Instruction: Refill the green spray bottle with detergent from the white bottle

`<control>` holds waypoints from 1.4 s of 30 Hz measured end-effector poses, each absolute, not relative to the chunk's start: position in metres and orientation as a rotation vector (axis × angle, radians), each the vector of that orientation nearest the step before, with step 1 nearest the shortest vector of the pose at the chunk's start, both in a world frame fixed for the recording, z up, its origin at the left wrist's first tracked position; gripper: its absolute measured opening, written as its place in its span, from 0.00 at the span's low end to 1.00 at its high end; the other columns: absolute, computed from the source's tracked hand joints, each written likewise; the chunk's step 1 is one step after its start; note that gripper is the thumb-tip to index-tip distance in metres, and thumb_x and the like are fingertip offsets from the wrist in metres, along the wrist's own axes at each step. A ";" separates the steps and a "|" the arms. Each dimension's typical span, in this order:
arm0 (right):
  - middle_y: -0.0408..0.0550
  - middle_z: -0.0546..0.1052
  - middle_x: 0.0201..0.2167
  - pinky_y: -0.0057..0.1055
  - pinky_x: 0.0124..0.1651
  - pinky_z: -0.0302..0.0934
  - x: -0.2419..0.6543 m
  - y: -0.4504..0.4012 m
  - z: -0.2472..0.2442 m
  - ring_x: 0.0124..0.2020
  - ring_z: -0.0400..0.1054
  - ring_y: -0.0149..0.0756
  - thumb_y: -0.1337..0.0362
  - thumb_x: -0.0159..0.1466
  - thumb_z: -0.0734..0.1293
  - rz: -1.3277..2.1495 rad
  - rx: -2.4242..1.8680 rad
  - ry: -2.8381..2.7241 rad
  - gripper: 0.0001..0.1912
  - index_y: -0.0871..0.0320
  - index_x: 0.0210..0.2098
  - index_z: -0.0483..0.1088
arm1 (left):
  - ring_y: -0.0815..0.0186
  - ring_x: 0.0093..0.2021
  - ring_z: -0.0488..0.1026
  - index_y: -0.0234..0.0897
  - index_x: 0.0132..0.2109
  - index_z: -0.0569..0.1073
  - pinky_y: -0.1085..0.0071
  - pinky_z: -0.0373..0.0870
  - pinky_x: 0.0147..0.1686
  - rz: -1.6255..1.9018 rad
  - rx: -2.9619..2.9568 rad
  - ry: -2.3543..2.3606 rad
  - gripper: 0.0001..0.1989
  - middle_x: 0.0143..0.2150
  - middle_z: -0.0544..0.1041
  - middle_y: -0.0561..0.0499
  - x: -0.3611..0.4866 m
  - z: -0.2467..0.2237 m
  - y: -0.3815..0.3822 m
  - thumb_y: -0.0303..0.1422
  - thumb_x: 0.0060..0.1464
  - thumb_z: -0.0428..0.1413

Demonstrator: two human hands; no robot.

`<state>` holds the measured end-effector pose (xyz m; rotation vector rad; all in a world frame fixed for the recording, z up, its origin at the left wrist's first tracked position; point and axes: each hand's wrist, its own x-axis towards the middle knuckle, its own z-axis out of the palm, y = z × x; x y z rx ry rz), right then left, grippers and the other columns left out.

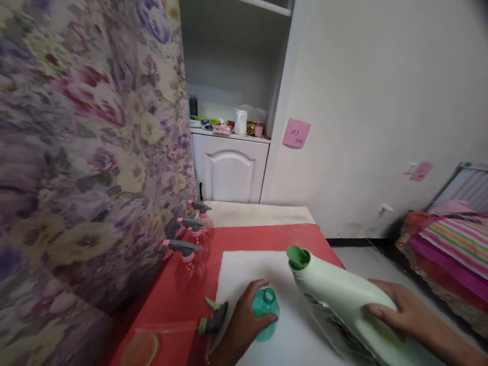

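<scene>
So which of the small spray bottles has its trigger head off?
The small teal plastic bottle gripped by the left hand: its neck is open, while the three clear pink-collared bottles by the curtain keep their grey trigger heads.

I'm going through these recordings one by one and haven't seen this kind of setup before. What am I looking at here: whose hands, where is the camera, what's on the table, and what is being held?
There is no machine: these are a person's two bare hands, filmed by one camera worn on their head, looking forward and down. The left hand grips a small teal bottle with its neck open, standing on a white cloth that lies over the red table. The right hand holds a large pale green jug, tilted with its open green spout towards the teal bottle. A loose green and grey spray head lies beside the left hand. Three clear pink spray bottles stand along the floral curtain.
</scene>
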<state>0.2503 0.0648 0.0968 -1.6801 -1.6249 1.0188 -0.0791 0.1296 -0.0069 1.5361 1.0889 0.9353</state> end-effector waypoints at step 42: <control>0.48 0.78 0.27 0.27 0.25 0.57 0.202 0.080 0.162 0.25 0.71 0.38 0.42 0.58 0.65 0.603 -1.850 -2.503 0.23 0.57 0.34 0.72 | 0.57 0.57 0.67 0.41 0.54 0.70 0.69 0.61 0.57 0.851 1.662 0.997 0.31 0.55 0.72 0.49 -0.087 -0.003 0.125 0.25 0.39 0.61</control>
